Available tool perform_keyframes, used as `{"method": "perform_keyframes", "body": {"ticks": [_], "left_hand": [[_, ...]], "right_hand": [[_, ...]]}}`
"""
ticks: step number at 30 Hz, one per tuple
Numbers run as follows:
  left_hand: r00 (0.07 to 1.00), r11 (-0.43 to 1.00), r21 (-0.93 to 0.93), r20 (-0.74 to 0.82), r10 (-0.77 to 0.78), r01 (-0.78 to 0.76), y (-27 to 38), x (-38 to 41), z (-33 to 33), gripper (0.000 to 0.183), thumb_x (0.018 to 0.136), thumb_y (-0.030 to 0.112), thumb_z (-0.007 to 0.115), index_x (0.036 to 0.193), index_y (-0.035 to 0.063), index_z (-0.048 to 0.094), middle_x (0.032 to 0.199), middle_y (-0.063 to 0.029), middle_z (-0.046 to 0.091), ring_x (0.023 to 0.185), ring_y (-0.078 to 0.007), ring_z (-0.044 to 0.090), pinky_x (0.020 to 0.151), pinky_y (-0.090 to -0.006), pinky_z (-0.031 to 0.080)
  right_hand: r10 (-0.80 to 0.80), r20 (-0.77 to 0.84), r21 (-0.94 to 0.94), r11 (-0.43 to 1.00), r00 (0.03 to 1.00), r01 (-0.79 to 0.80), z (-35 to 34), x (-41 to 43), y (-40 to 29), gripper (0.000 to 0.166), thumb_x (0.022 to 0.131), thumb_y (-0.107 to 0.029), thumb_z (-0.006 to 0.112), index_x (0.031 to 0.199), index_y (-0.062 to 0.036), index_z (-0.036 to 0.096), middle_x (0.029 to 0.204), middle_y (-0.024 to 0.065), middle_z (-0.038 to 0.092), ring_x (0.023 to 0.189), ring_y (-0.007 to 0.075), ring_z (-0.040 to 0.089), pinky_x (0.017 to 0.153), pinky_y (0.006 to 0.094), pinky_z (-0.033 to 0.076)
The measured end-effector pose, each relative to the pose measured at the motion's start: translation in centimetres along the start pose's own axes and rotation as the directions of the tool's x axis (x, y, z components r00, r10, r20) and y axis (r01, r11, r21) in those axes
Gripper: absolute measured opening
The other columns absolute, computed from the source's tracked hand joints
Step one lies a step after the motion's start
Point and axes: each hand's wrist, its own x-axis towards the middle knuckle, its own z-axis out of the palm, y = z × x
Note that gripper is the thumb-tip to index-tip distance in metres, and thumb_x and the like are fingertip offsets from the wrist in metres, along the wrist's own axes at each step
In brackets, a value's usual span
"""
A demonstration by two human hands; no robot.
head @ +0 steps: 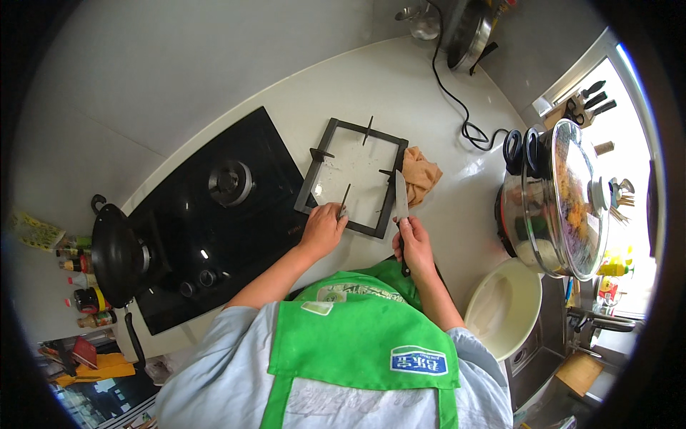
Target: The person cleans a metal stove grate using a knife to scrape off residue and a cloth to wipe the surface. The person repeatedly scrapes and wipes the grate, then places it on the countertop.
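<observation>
A square black pan support from a gas hob lies on the pale countertop, its four sides framing some small crumbs. My left hand grips its near left corner, by one of the upright prongs. In my right hand is a kitchen knife with a black handle, the blade pointing away from me along the support's right side. The blade tip is close to a prong there; whether they touch I cannot tell. A crumpled tan cloth lies just beyond the blade, against the support.
To the left is a black glass gas hob with a bare burner and a black wok. On the right stand a lidded glass steamer and a cream basin beside the sink. A black cord crosses the back counter.
</observation>
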Motion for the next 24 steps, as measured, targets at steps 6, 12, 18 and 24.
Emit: {"method": "perform_keyframes", "body": {"ticks": [6,12,18,24], "left_hand": [[0.998,0.999,0.025,0.041,-0.037,0.036,3.0,1.6,-3.1,0.023,0.094,0.021,0.045,0.093,0.0007,0.055,0.073,-0.0178,0.061,0.07,-0.0358,0.06,0.073,-0.0449,0.044],[0.997,0.996,0.07,-0.059,-0.043,0.047,6.7,1.5,-6.3,0.023,0.091,0.02,0.049,0.08,0.0013,0.057,0.058,-0.017,0.057,0.054,-0.0361,0.056,0.056,-0.0456,0.045],[0.997,0.988,0.15,-0.067,0.035,-0.025,7.1,1.7,-9.8,0.022,0.089,0.015,0.053,0.072,0.0007,0.058,0.06,-0.0172,0.056,0.051,-0.0362,0.054,0.049,-0.0438,0.044],[0.997,0.983,0.164,0.012,0.081,-0.082,5.7,2.2,-11.5,0.022,0.089,0.014,0.053,0.072,0.0017,0.059,0.061,-0.0168,0.058,0.054,-0.0354,0.058,0.049,-0.043,0.046]], "right_hand": [[-0.247,-0.056,-0.154,0.959,0.967,0.236,0.6,-0.1,-1.1,0.023,0.099,-0.026,0.046,0.098,-0.0041,0.051,0.059,0.0008,0.051,0.047,0.0073,0.046,0.043,0.0223,0.037],[-0.46,-0.004,-0.459,0.79,0.888,0.407,1.0,-1.3,-4.3,0.018,0.096,-0.019,0.051,0.1,-0.002,0.051,0.064,0.0162,0.053,0.057,0.0311,0.056,0.054,0.0381,0.043],[-0.414,0.091,-0.467,0.786,0.906,0.406,0.4,-0.4,-6.5,0.02,0.094,-0.019,0.05,0.104,-0.0019,0.051,0.075,0.0206,0.058,0.073,0.0394,0.058,0.064,0.045,0.044],[-0.281,0.282,-0.586,0.707,0.917,0.397,1.2,0.9,-9.9,0.025,0.092,-0.023,0.051,0.112,-0.008,0.053,0.072,0.0189,0.062,0.071,0.0391,0.061,0.064,0.0476,0.047]]}}
